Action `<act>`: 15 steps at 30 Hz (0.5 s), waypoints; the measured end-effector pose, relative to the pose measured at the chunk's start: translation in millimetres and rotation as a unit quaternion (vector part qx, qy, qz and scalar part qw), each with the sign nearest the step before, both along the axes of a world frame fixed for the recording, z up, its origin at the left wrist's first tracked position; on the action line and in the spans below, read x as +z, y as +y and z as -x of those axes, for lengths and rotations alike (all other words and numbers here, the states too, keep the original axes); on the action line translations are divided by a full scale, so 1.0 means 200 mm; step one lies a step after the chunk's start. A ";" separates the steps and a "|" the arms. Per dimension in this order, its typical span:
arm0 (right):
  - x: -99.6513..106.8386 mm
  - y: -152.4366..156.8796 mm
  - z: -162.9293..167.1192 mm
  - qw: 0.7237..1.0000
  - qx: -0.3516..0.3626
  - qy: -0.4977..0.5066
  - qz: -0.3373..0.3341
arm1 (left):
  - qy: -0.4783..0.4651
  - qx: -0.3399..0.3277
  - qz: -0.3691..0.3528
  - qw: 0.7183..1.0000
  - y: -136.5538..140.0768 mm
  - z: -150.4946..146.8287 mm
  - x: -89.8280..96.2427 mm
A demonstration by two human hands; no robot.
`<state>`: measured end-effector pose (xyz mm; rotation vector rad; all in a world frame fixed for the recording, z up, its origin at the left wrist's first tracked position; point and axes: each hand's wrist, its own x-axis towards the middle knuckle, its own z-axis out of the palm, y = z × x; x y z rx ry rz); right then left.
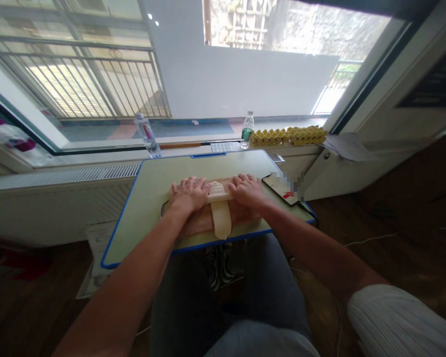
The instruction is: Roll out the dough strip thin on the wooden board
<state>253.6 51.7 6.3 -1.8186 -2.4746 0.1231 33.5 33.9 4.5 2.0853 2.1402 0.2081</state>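
On a wooden board (198,222) lies a long strip of pale dough (222,223). A light rolling pin (220,197) crosses the strip, with dough showing on its far and near sides. The near end of the dough hangs past the board's front edge. My left hand (191,192) rests on the pin's left part, fingers stretched forward. On the right part of the pin lies my right hand (247,189), also flat with fingers extended. Both hands cover the pin's ends.
The board sits on a small blue-edged table (141,198). A phone (282,188) with a cable lies at its right. Behind, on the sill, stand two plastic bottles, one left (147,134) and one right (247,130), beside yellow egg-tray-like packaging (288,135) and papers (351,146).
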 end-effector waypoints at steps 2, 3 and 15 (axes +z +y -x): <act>-0.01 0.08 0.02 0.999 -0.023 0.024 0.002 | -0.009 0.001 0.002 1.000 0.07 0.01 0.00; -0.01 0.13 0.02 0.999 -0.036 0.038 0.003 | -0.014 0.001 -0.001 1.000 0.11 0.02 0.00; -0.02 0.34 0.07 0.994 -0.048 0.088 0.053 | -0.040 0.027 -0.029 0.998 0.31 0.04 0.00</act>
